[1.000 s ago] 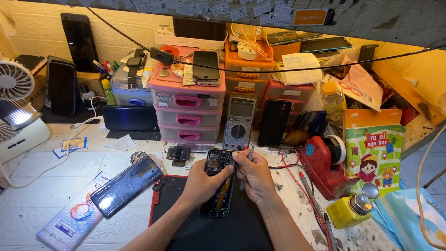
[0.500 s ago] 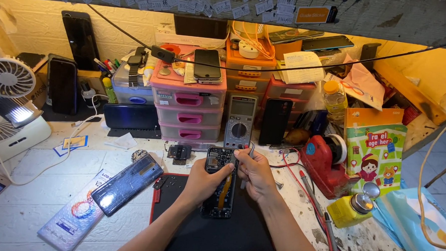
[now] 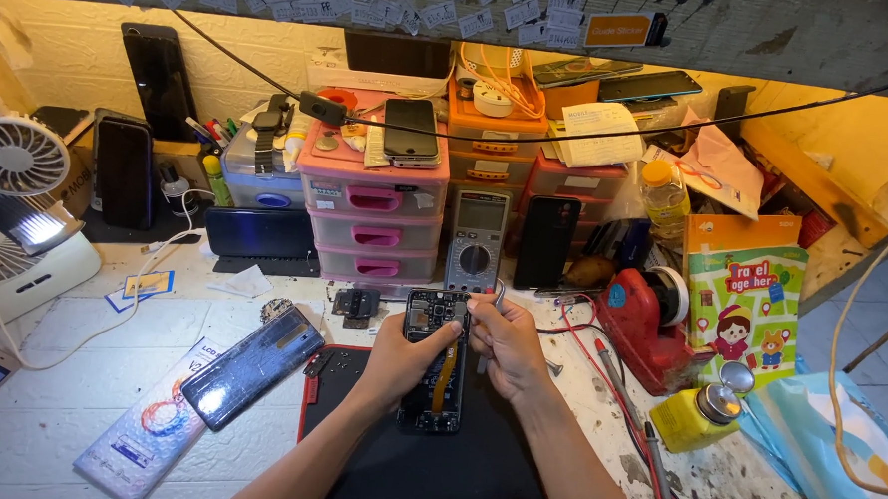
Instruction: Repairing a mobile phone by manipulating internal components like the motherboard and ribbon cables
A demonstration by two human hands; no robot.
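The opened phone [image 3: 435,364] lies face down on the black mat [image 3: 425,458], its back removed and its circuit parts and an orange ribbon cable exposed. The left hand [image 3: 404,358] rests on the phone's left edge; the thumb lies across the upper part of the board and the remaining fingers are curled against the side, holding the phone steady. The right hand [image 3: 505,342] sits just right of the phone's top end. Its fingers are pinched together on a thin metal tool [image 3: 491,316], which looks like tweezers, though the type cannot be told for certain. The tool's tip meets the phone's upper right corner, close to the left thumb.

Left of the left hand's fingers, a blue back cover [image 3: 252,366] lies tilted on the table [image 3: 79,383], partly over a flat printed packet [image 3: 152,426]. Just beyond the fingertips of both hands stand a small dark part [image 3: 356,303] and a grey multimeter [image 3: 477,239]. Behind them is a pink drawer unit [image 3: 371,216] with a phone on top. To the right of the right hand's fingers stand a red tape holder [image 3: 645,323] and a yellow bottle [image 3: 696,415].
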